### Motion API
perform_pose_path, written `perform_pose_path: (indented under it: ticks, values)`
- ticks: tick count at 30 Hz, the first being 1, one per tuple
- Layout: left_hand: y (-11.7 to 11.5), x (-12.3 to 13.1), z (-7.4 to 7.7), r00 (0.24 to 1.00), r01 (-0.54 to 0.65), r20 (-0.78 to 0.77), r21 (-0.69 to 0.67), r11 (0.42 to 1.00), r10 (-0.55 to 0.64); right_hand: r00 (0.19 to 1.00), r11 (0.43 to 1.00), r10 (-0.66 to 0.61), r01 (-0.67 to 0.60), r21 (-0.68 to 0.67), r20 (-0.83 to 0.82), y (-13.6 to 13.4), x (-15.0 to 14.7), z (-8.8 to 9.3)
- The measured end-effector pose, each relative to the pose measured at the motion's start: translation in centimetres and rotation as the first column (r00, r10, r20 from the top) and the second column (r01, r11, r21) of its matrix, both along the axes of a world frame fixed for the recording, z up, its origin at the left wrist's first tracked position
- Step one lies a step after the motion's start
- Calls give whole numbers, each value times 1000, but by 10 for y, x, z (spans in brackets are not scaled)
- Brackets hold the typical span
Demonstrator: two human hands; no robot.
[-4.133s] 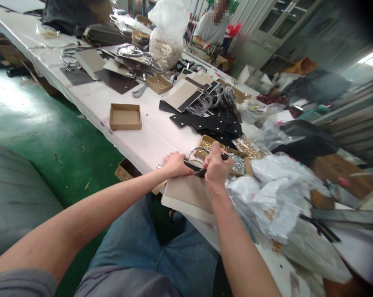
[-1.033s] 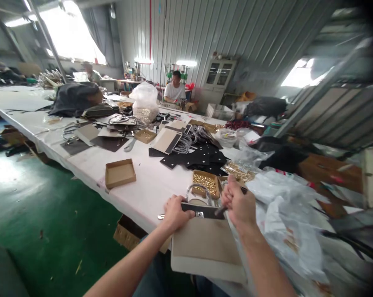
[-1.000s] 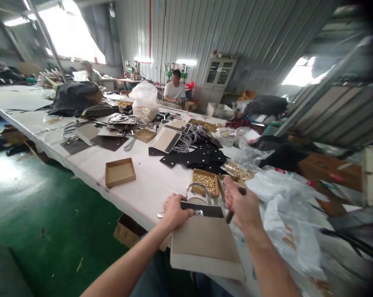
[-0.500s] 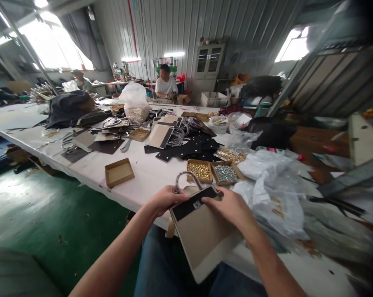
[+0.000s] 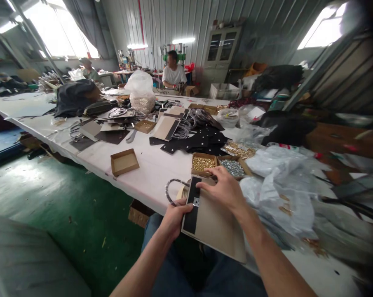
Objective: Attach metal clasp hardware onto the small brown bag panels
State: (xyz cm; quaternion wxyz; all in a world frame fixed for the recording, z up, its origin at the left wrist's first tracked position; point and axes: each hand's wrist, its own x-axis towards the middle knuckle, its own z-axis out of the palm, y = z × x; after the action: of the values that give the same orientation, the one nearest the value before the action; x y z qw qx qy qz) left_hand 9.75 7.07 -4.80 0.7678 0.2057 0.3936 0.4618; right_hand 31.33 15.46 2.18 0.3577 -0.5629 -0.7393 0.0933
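One beige panel [image 5: 219, 220] is held at the edge of the table [image 5: 160, 167], its black strip [image 5: 191, 222] pinched by the left hand [image 5: 174, 219] beside a metal plate [image 5: 196, 202]. The right hand [image 5: 228, 190] is half spread over the far corner, thumb and forefinger parted; whether it touches cannot be told.

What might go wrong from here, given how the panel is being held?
The panel reaches past the edge of the table over the lap; if the left hand loosened, it could slip down, since how firmly the right hand grips is unclear.
The panel's upper end is close to an open box of gold pieces; a bump might spill some.
The loop handle sticks out and might snag.
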Motion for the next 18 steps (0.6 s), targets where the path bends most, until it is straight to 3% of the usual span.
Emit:
perform_pose_path:
  ticks: [2,4,8,11,18]
  values:
    - [-8,6,-4,998,-53,41,0,999,53,983,985,-29,59,164,-179,-17,-3,11]
    - [-11,12,-6,994,-98,55,-9,995,98,915,979,55,29,200,-400,-34,-10,22]
    - [-8,20,-8,987,-150,60,-28,988,151,619,948,306,-267,173,-723,-56,-31,23]
    - [-4,23,-9,979,-175,98,-49,983,179,462,904,350,-395,164,-815,-56,-44,10]
    - [-1,24,-8,978,-189,70,-86,978,195,336,853,405,-474,219,-850,-42,-50,-7]
